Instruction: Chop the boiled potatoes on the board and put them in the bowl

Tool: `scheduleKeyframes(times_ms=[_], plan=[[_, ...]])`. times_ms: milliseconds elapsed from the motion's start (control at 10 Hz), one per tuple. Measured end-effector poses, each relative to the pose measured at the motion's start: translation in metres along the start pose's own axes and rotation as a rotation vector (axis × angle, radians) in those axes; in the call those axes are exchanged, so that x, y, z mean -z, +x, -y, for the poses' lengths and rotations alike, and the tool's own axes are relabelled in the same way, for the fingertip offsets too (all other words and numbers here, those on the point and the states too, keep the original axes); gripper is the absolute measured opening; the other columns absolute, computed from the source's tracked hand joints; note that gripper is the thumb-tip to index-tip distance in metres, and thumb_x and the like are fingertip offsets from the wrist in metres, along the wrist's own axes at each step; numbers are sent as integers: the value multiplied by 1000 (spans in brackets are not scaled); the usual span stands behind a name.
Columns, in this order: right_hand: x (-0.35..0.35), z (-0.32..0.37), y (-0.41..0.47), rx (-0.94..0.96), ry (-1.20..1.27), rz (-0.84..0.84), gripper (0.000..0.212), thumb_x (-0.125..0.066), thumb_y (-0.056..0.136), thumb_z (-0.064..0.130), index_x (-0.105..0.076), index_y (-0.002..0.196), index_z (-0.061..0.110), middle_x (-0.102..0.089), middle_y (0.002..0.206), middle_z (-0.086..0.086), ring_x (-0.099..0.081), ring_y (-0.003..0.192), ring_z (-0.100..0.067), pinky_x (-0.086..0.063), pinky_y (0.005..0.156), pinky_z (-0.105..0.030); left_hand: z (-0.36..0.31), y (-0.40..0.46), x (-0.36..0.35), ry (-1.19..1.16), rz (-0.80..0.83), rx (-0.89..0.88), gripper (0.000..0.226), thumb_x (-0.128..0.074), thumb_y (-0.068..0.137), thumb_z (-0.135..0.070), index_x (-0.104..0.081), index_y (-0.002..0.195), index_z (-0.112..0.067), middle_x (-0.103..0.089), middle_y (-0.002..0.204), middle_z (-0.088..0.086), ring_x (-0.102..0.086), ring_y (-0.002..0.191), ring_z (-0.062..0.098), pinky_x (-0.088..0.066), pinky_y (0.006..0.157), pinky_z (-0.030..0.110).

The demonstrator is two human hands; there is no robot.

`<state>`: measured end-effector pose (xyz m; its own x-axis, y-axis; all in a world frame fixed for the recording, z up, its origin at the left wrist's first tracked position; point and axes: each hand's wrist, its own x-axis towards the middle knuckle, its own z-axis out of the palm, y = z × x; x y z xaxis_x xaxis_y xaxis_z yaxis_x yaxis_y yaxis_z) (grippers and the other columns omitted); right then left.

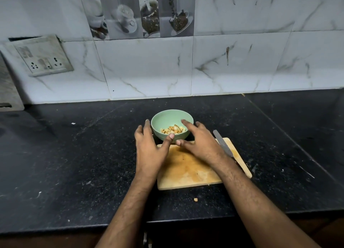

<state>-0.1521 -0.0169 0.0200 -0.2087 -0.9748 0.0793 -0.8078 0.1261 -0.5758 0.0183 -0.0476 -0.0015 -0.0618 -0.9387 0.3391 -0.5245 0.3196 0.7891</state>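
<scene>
A pale green bowl (167, 117) stands on the black counter just beyond the wooden board (186, 169). Chopped potato pieces (173, 130) lie in the bowl's bottom. My left hand (149, 147) is at the bowl's left side, fingers straight, thumb against the near wall. My right hand (199, 141) reaches over the bowl's right rim with spread fingers, its thumb near the bowl's front. Neither hand holds anything. The board carries only yellowish smears. A knife (222, 142) lies along the board's right edge, partly hidden by my right wrist.
One stray potato bit (195, 199) lies on the counter in front of the board. The black counter (74, 164) stretches left and right, backed by a tiled wall with a socket plate (43, 58) at the left.
</scene>
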Motion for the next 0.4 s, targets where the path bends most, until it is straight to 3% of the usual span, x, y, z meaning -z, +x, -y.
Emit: scheduleKeyframes(times_ms=[100,200,300,400], plan=[[-7,6,8,12,4,-33,62,-74,86,48,-55,143,31,-43,147,-11,-45,134,-27,-43,108,-40,7,15,-10,-46,93,40,83,-69,85,-60,-38,151,-19,-52,140,4,-48,132,20,-43,104,30],[-10,5,16,-21,-8,-88,48,-75,88,45,-66,129,23,-48,133,-7,-53,121,-23,-47,97,-34,11,23,-19,-21,88,18,75,-66,88,-57,-42,147,-18,-54,132,2,-48,119,11,-38,91,22],[-7,9,16,-43,-28,-76,51,-75,87,44,-64,132,23,-46,135,-8,-51,123,-24,-45,99,-33,11,26,-17,-58,63,-2,68,-66,88,-57,-45,142,-20,-57,130,1,-52,120,14,-41,92,24],[3,16,17,-83,-78,-49,73,-75,86,47,-45,150,32,-31,156,-16,-38,139,-32,-38,110,-41,2,31,-9,-36,1,71,79,-61,91,-57,-35,152,-13,-45,147,7,-46,134,20,-35,101,23]])
